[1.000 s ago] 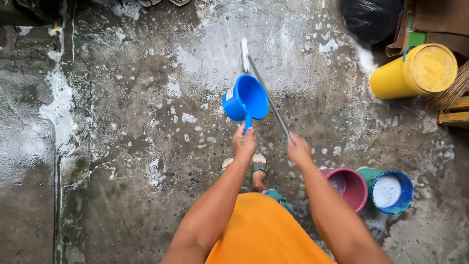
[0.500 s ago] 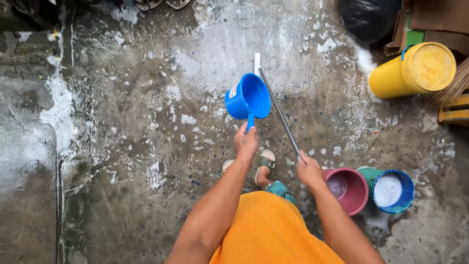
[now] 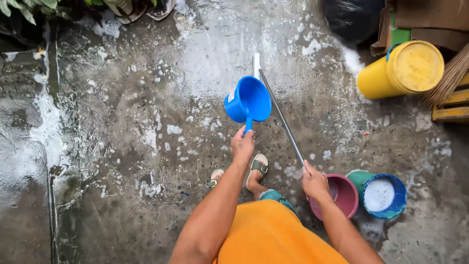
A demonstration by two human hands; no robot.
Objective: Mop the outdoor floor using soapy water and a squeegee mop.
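My left hand (image 3: 243, 145) grips the handle of a blue plastic dipper (image 3: 249, 100), held out over the wet, soapy concrete floor (image 3: 146, 98) with its mouth tipped toward me. My right hand (image 3: 315, 182) holds the end of a long grey pole (image 3: 282, 117) that runs forward to a white scrubber head (image 3: 256, 65) resting on the floor just beyond the dipper. My sandalled feet (image 3: 256, 166) stand below the dipper.
A pink bucket (image 3: 348, 193) and a blue bucket of white suds (image 3: 385, 195) stand by my right hand. A yellow bucket (image 3: 400, 71) lies tipped at the upper right beside a broom (image 3: 447, 78), cardboard and a black bag (image 3: 351, 19). Plants edge the upper left.
My right hand has drawn back along the pole toward me and the scrubber head slid nearer. The dipper stays in my left hand, barely moved. The view shifted slightly.
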